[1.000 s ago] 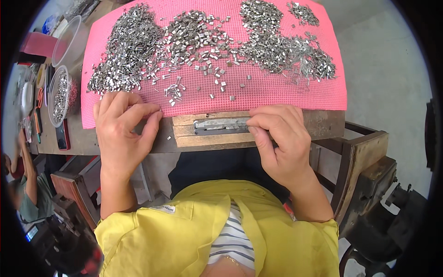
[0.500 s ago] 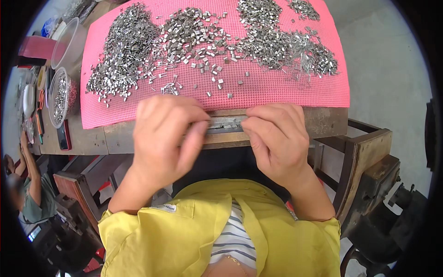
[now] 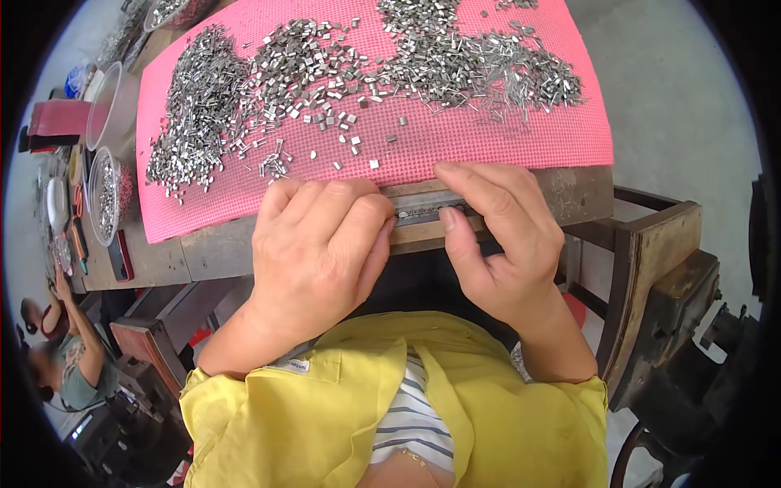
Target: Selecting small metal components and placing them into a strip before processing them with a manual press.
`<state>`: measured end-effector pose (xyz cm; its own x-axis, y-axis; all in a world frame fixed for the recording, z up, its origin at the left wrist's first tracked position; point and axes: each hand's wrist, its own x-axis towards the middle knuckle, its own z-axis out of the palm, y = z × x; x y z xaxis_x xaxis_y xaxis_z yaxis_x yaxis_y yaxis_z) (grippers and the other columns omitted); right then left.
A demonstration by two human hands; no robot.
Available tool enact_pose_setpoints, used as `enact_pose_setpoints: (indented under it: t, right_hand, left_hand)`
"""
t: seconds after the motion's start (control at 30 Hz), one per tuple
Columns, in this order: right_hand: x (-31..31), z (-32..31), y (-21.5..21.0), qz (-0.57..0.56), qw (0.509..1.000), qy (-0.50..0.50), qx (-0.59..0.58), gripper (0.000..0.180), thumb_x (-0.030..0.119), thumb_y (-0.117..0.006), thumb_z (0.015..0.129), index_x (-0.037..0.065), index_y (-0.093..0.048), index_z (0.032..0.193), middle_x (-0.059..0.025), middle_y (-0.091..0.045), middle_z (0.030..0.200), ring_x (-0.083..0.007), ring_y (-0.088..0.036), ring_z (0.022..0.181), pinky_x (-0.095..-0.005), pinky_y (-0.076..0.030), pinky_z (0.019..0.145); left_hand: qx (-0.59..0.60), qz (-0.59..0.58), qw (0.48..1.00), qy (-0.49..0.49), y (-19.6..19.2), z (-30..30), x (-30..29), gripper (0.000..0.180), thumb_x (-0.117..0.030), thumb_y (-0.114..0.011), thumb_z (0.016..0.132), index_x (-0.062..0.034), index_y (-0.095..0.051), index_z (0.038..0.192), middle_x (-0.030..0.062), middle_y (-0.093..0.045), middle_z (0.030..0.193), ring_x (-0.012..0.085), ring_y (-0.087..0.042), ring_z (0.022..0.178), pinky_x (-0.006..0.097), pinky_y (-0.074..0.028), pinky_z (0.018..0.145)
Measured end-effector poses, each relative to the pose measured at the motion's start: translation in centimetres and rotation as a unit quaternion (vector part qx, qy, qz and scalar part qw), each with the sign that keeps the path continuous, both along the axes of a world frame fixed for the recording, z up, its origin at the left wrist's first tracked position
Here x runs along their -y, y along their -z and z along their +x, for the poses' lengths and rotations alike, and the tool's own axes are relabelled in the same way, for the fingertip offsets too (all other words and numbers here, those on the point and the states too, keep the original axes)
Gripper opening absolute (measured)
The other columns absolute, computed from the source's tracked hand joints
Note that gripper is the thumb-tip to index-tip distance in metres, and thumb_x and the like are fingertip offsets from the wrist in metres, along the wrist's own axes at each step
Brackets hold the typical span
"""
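A long grey metal bar [image 3: 423, 203] with a groove lies along the table's front edge, and small shiny metal pieces sit in the groove. My left hand [image 3: 321, 248] is closed at the bar's left part, its fingers curled and the thumb side turned toward the groove; whatever those fingers pinch is hidden. Over the right part, my right hand [image 3: 508, 236] has its thumb and fingers apart, the thumb tip resting at the groove and the forefinger stretched along the far side. Just beyond the bar, a pink mesh mat [image 3: 431, 154] bears several heaps of small metal parts [image 3: 305, 69].
On the left of the wooden table [image 3: 159, 264] are a bowl of metal parts [image 3: 106, 195], a clear tub [image 3: 114, 98], a phone [image 3: 124, 256] and orange-handled tools [image 3: 79, 236]. Another person [image 3: 81, 366] sits far left. Dark machinery [image 3: 667, 350] stands at the right.
My right hand has spread its thumb from its fingers, where they were bunched together before. The left hand has shifted slightly right along the bar. The view has tilted a little.
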<state>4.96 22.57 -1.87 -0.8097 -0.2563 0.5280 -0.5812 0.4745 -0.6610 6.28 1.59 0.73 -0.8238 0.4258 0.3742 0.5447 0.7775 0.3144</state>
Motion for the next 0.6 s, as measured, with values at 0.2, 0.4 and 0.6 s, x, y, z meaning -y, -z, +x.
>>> enact_pose_setpoints:
  t: [0.2, 0.4, 0.6]
  right_hand:
    - [-0.26, 0.02, 0.07, -0.013, 1.000, -0.001, 0.002, 0.039, -0.005, -0.072, 0.078, 0.004, -0.073, 0.116, -0.0097, -0.072, 0.103, -0.0287, -0.068, 0.089, -0.0400, -0.052, 0.080]
    - [-0.03, -0.05, 0.18, -0.006, 1.000, -0.005, -0.009, 0.038, -0.005, -0.072, 0.078, 0.004, -0.073, 0.115, -0.0089, -0.072, 0.102, -0.0281, -0.068, 0.089, -0.0401, -0.051, 0.080]
    - [0.24, -0.18, 0.11, 0.013, 1.000, -0.015, -0.021, 0.036, -0.003, -0.073, 0.078, 0.005, -0.073, 0.113, -0.0083, -0.072, 0.101, -0.0280, -0.068, 0.088, -0.0403, -0.050, 0.082]
  left_hand:
    - [-0.001, -0.048, 0.999, 0.006, -0.80, 0.07, -0.38, 0.025, -0.002, -0.079, 0.072, -0.0095, -0.068, 0.093, 0.0022, -0.071, 0.095, 0.0225, -0.066, 0.079, 0.036, -0.045, 0.073]
    - [-0.004, 0.002, 1.000, 0.002, -0.60, -0.13, -0.01, 0.017, -0.009, -0.078, 0.074, -0.0112, -0.069, 0.088, 0.0002, -0.069, 0.093, 0.0190, -0.065, 0.076, 0.034, -0.046, 0.073]
    - [0.007, 0.012, 1.000, 0.011, -0.84, -0.11, 0.34, 0.025, -0.004, -0.085, 0.070, -0.0080, -0.077, 0.093, 0.0031, -0.073, 0.094, 0.0220, -0.068, 0.077, 0.034, -0.048, 0.070]
